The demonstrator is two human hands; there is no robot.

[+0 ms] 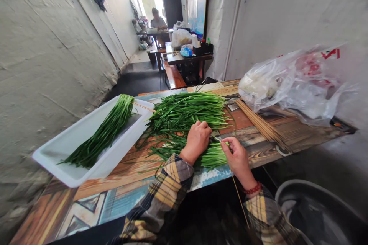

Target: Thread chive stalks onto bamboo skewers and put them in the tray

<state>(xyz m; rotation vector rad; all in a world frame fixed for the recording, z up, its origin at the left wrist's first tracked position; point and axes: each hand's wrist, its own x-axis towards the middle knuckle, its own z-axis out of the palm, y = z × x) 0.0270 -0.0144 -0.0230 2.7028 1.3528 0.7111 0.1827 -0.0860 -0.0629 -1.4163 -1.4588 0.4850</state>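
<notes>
My left hand (198, 140) is closed around green chive stalks, whose pale ends stick out toward my right hand. With thumb and fingers pinched, my right hand (237, 157) holds a thin bamboo skewer (240, 199) that slants down below the table edge. The skewer's tip is hidden by my fingers. Under and between both hands lies a small bunch of chives (214, 156), cut ends to the right. Just beyond it is a larger pile of chives (186, 111). At the left, a white plastic tray (54, 157) holds a bundle of chives (100, 134) with skewers poking from its upper end.
Bare bamboo skewers (260, 124) lie fanned at the right of the patterned table (132, 191). Behind them sits a clear plastic bag (296, 80). A grey tub (316, 199) stands below right. Farther back, a person (158, 21) sits beyond another table (178, 59).
</notes>
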